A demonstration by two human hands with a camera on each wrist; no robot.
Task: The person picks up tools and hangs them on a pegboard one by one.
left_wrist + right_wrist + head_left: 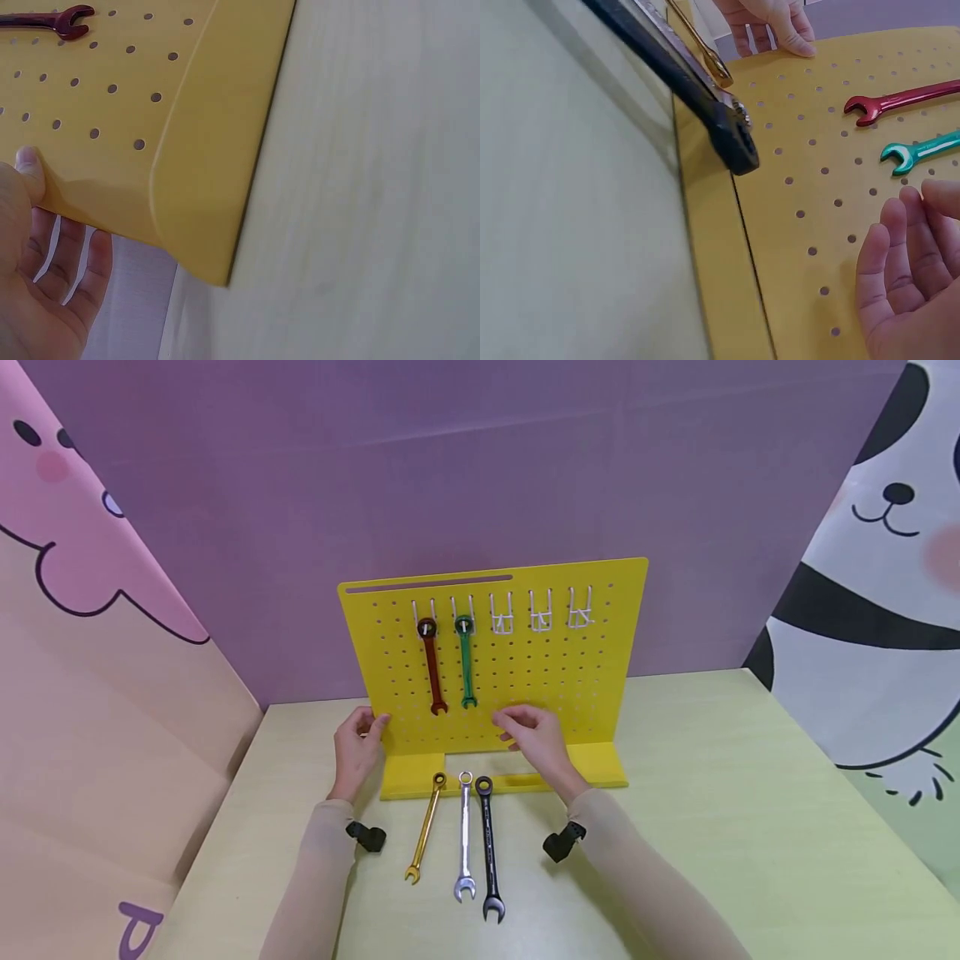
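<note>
My left hand (356, 748) grips the left edge of a yellow pegboard (532, 693); in the left wrist view its thumb (30, 174) lies on the front face and the other fingers pass behind the edge. Lower middle of the board, my right hand (534, 737) hovers before the panel, fingers loosely bent and holding nothing. Just up and left of it, a green wrench (467, 664) hangs from a hook beside a red wrench (432, 668). A gold wrench (426, 827), a silver wrench (465, 839) and a black wrench (490, 847) lie side by side in front, ring ends toward the board.
Three white wire hooks, among them the rightmost hook (580, 608), carry no wrench. The board stands on a yellow base (600, 764) on a pale wooden table (720, 793). Behind rises a purple backdrop (480, 468). Black wrist cameras sit on both sleeves.
</note>
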